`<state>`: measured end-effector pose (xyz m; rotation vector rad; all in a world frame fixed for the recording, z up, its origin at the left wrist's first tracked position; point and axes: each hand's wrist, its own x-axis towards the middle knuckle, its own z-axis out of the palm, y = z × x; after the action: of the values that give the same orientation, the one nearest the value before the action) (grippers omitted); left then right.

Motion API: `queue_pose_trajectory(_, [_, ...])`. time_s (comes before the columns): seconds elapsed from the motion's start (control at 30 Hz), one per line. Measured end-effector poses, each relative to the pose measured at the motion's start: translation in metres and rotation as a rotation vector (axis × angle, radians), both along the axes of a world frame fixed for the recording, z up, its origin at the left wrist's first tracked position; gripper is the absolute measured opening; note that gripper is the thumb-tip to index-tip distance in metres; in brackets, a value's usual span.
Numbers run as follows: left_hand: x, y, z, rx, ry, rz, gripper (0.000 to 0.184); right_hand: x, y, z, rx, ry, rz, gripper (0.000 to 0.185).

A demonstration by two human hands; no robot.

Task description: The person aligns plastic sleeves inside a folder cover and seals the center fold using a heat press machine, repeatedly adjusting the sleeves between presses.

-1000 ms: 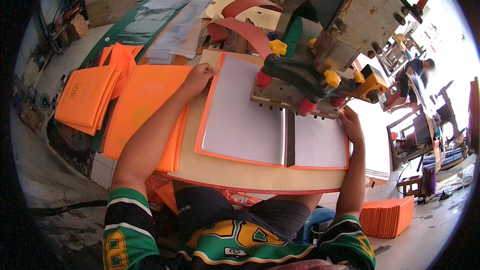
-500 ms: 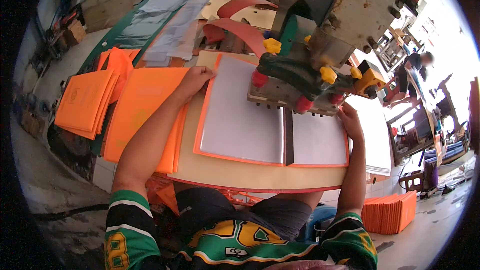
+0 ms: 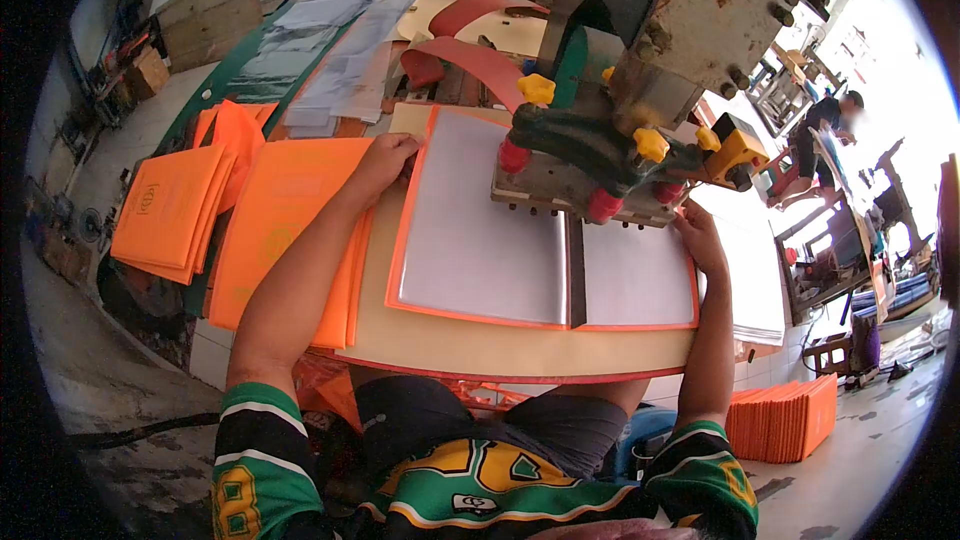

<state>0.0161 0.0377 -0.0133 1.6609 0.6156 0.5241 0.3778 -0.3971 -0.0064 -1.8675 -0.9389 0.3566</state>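
Note:
An orange-edged cover with clear sheets point(image 3: 480, 240) lies open on the tan board point(image 3: 450, 345), a dark strip down its spine. My left hand point(image 3: 386, 162) is closed at the cover's upper left edge, fingers pinched together. At the right edge, my right hand point(image 3: 700, 238) grips the cover, its fingertips partly hidden beside the press. The press head point(image 3: 590, 190), with red knobs and yellow wing nuts, sits over the upper middle of the cover and hides part of it.
Orange covers point(image 3: 290, 210) lie left under my forearm, beside a stack of smaller orange folders point(image 3: 170, 205). Clear sheets point(image 3: 350, 60) lie at the back left. White sheets point(image 3: 740, 270) are right of the board. An orange stack point(image 3: 785, 420) stands on the floor. Two people work farther off.
The view has shifted slightly. Both hands stay at the cover's edges, and the cover and press keep nearly the same places relative to each other.

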Motion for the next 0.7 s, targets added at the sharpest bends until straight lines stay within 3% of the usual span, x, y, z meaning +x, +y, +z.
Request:
queue_pose_trajectory(0.23, [-0.001,0.002,0.001,0.016,-0.008,-0.043,0.036,0.000,-0.002,0.006,-0.100,0.063,-0.024,0.028])
queue_pose_trajectory(0.33, [-0.004,0.000,0.006,-0.008,0.018,-0.062,0.037,0.001,0.000,0.000,-0.036,-0.031,-0.029,0.025])
queue_pose_trajectory(0.7, [-0.005,-0.008,0.015,-0.077,-0.117,-0.085,0.032,-0.019,0.002,0.018,-0.044,0.016,-0.024,0.028])
